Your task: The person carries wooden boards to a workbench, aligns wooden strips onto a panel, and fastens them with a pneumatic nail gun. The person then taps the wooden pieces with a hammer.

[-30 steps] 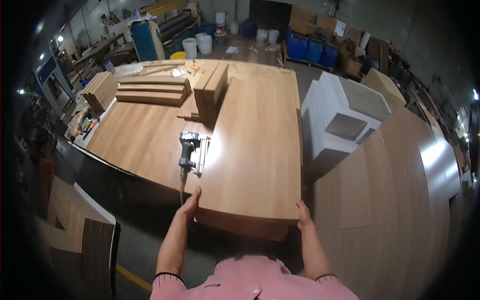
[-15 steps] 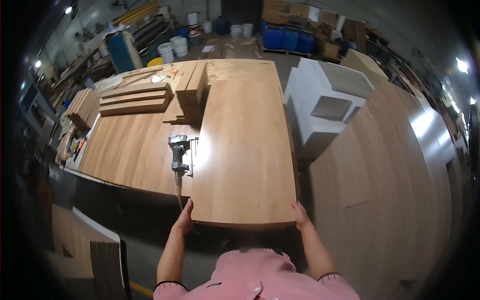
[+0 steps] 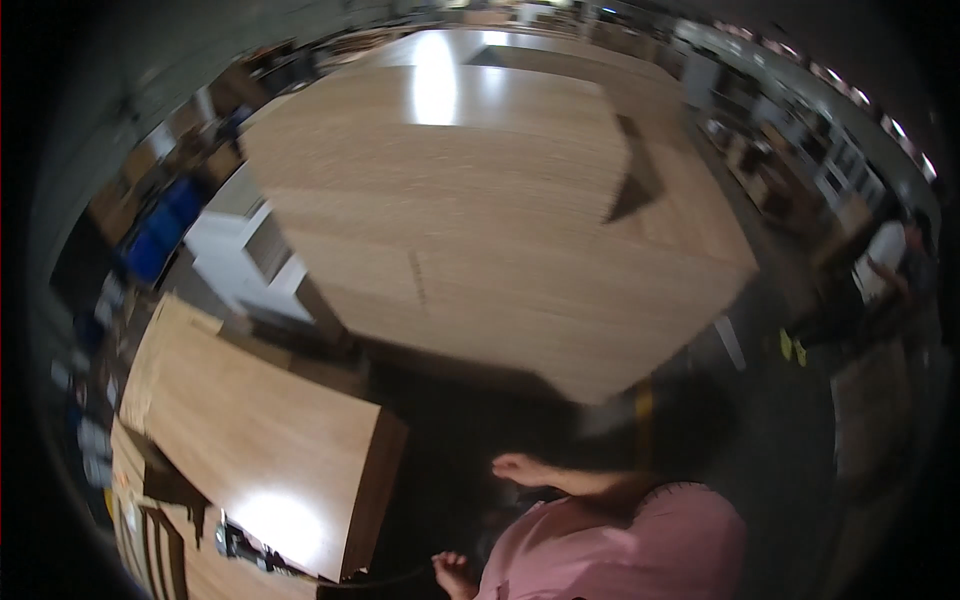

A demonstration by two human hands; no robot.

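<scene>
Spreading right across the upper middle, a huge, flat, pale-brown wood-grain panel (image 3: 480,240)! Down at lower left, lying flat with one end facing the fingers, a glossy light-brown rectangular wooden board stack (image 3: 290,410), catching bright glare on top. Beyond, between the two, a white box-shaped cabinet (image 3: 235,250). Tight along the stack's lower-left edge, partly hidden, a black-and-silver nail gun (image 3: 245,545). And over to the hands: right hand (image 3: 515,468) out in mid-air, slightly blurred, fingers loosely bent and partway open, holding nothing visible, clear of the stack's end. Lower down, left hand (image 3: 455,575), nearer that end yet not touching, fingers half curled, partway open, gripping nothing visible.
</scene>
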